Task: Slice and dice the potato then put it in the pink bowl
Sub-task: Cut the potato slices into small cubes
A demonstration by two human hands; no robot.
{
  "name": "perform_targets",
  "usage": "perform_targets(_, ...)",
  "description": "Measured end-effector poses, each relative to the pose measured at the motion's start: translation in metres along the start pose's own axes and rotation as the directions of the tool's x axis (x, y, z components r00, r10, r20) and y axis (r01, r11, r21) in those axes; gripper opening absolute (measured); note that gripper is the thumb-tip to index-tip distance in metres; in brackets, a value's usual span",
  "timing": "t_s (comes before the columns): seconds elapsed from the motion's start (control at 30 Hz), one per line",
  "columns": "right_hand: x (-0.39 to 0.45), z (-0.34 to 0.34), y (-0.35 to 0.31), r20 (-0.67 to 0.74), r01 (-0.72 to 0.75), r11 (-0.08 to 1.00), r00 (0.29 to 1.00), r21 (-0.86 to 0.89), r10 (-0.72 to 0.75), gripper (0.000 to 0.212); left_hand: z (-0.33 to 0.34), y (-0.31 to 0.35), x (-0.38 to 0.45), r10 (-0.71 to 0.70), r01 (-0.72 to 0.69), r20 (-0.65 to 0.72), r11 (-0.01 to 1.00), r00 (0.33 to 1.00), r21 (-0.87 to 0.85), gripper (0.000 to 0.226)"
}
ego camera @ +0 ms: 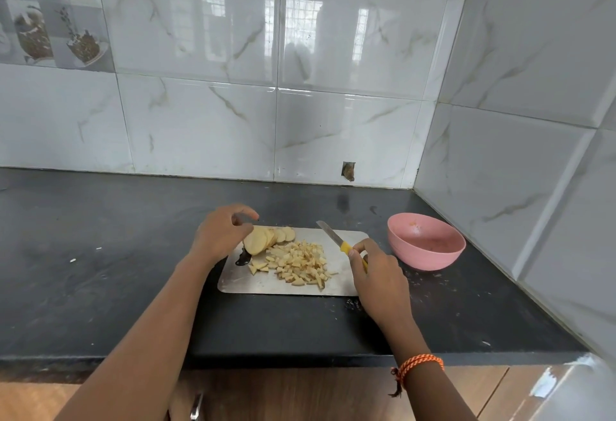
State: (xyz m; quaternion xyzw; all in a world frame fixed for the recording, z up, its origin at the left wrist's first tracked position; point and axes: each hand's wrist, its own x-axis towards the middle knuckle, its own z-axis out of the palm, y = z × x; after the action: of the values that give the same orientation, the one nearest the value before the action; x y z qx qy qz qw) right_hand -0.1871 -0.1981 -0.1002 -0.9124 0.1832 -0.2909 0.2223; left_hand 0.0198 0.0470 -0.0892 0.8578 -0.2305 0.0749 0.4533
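Note:
A steel cutting board lies on the black counter. At its far left corner lies a row of round potato slices, leaning on one another. A heap of diced potato covers the board's middle. My left hand hovers at the slices' left end, fingers curled, thumb touching the nearest slice. My right hand grips the yellow handle of a knife, whose blade points up-left over the board's far edge. The pink bowl stands to the right of the board and holds no potato.
The black counter ends in tiled walls at the back and on the right, forming a corner behind the bowl. Small crumbs speckle the counter. Wooden cabinet fronts lie below the counter's front edge.

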Motion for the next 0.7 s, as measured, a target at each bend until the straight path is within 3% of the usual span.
perform_targets(0.13, 0.000, 0.001, -0.004, -0.037, -0.039, 0.999, 0.999, -0.004, 0.039, 0.013, 0.012, 0.028, -0.005, 0.077, -0.071, 0.007, 0.946, 0.997, -0.318, 0.031)
perform_targets(0.27, 0.002, 0.000, -0.004, -0.106, -0.110, 0.994, 0.988, -0.002, 0.109, 0.014, 0.044, 0.067, 0.004, 0.194, -0.142, 0.127, 0.932, 0.973, -0.333, 0.024)
perform_targets(0.43, 0.002, -0.003, 0.000, -0.203, -0.188, 0.976, 0.957, 0.108, 0.206, 0.016, 0.099, 0.090, 0.019, 0.212, -0.206, 0.202, 0.977, 0.956, -0.053, 0.010)
perform_targets(0.57, 0.002, -0.003, 0.001, -0.170, -0.179, 0.980, 0.966, 0.091, 0.192, 0.013, 0.115, 0.086, 0.014, 0.269, -0.318, 0.195, 0.899, 0.943, 0.300, 0.014)
perform_targets(0.7, 0.002, -0.005, 0.000, -0.158, -0.164, 0.983, 0.972, 0.084, 0.175, 0.010, 0.112, 0.073, 0.018, 0.238, -0.297, 0.214, 0.902, 0.947, 0.313, 0.015)
